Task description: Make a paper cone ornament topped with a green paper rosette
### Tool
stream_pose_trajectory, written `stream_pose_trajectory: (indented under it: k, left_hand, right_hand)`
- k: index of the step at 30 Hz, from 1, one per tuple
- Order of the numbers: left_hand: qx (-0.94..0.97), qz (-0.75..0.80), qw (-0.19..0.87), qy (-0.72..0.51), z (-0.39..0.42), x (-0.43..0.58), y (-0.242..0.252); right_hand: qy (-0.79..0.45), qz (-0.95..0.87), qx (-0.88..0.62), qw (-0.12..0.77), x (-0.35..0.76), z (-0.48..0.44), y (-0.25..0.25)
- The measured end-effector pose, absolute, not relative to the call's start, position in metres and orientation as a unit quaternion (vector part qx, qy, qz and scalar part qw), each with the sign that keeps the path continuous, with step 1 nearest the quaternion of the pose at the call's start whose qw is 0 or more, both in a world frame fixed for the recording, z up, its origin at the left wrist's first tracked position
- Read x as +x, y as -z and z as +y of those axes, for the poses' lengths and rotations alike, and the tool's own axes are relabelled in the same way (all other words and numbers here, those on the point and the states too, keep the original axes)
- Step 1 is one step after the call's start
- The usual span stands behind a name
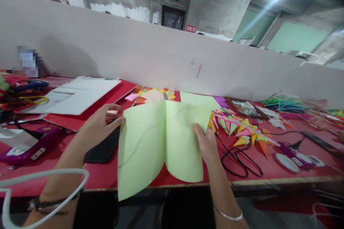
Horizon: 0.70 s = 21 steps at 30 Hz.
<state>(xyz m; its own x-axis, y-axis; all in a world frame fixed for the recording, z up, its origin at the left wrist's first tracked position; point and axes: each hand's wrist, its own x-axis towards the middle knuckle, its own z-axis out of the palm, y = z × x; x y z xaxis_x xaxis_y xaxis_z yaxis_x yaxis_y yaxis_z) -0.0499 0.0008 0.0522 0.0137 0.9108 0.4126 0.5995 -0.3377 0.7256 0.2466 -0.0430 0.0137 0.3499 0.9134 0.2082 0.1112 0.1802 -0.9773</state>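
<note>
A sheet of pale green paper stands half unfolded over the table's front edge, creased down its middle. My left hand grips its left edge, the thumb resting near the upper corner. On the right side of the sheet, my right hand has its thumb on the near face, with the fingers hidden behind the paper. Partly under my left forearm lies a dark flat phone-like slab. Another pale green sheet lies behind the one I hold. To the right is a group of colourful paper cones.
White boards lie over a red sheet at left. Purple glue guns rest on the red table. A black cord loops at right. A white tube curves across the lower left. A pale partition stands behind.
</note>
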Motion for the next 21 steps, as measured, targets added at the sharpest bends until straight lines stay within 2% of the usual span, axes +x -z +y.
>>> stream_pose_trajectory:
  k: [2,3,5,9,15,21]
  left_hand:
    - [0.702,0.597,-0.007,-0.387,-0.001,-0.043,-0.058]
    - [0.728,0.577,-0.055,-0.366,-0.004,-0.036,-0.061]
    - [0.781,0.522,-0.076,-0.334,-0.009,-0.020,-0.071]
    - [0.813,0.482,-0.050,-0.323,-0.012,0.006,-0.086]
    - [0.800,0.491,0.056,-0.341,-0.001,0.014,-0.084]
    - [0.744,0.465,0.267,-0.399,0.003,0.012,-0.079]
  right_hand:
    - [-0.371,-0.473,-0.533,0.596,0.241,-0.047,-0.016]
    - [-0.392,-0.477,-0.522,0.588,0.238,-0.049,-0.018]
    - [-0.424,-0.486,-0.502,0.577,0.231,-0.052,-0.020]
    - [-0.451,-0.488,-0.476,0.576,0.223,-0.054,-0.021]
    - [-0.481,-0.430,-0.456,0.613,0.222,-0.051,-0.013]
    - [-0.508,-0.465,-0.477,0.546,0.231,-0.051,-0.009]
